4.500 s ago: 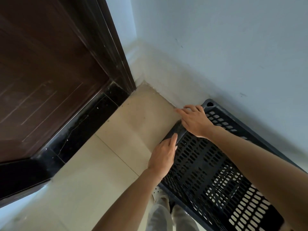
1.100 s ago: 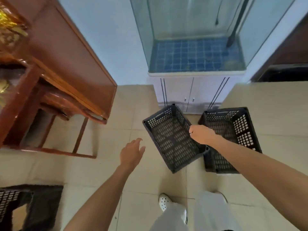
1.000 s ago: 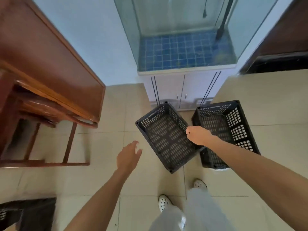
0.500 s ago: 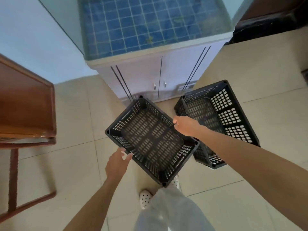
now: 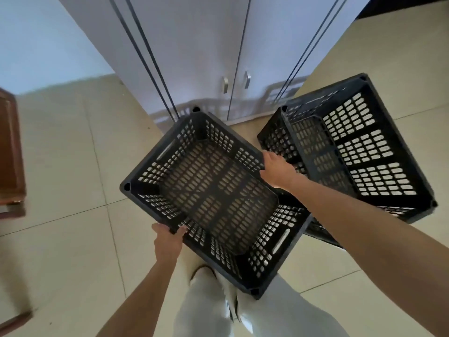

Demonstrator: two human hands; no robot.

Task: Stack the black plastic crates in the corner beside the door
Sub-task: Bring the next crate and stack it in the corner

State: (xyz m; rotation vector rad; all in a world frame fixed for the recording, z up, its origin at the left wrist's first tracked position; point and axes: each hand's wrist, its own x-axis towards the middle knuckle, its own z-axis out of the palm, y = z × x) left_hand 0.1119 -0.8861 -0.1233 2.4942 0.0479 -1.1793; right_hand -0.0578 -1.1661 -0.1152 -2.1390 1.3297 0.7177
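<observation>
A black perforated plastic crate (image 5: 213, 198) sits in the middle of the view, turned diagonally, open side up. My left hand (image 5: 168, 240) grips its near-left long rim. My right hand (image 5: 279, 170) grips the opposite long rim. Its near corner covers my legs, so it looks lifted off the tiles. A second black crate (image 5: 359, 152) stands on the floor just to the right, partly behind my right forearm. The door and corner are out of view.
A white cabinet (image 5: 206, 52) with two door handles stands right behind the crates. A wooden furniture edge (image 5: 9, 154) shows at the left. Beige floor tiles (image 5: 60, 166) spread left and right. My legs in light trousers (image 5: 218, 312) are below the held crate.
My left hand has closed on the crate's near-left rim. With both hands on it, the crate has come up and closer to me. The view has dropped toward the cabinet base.
</observation>
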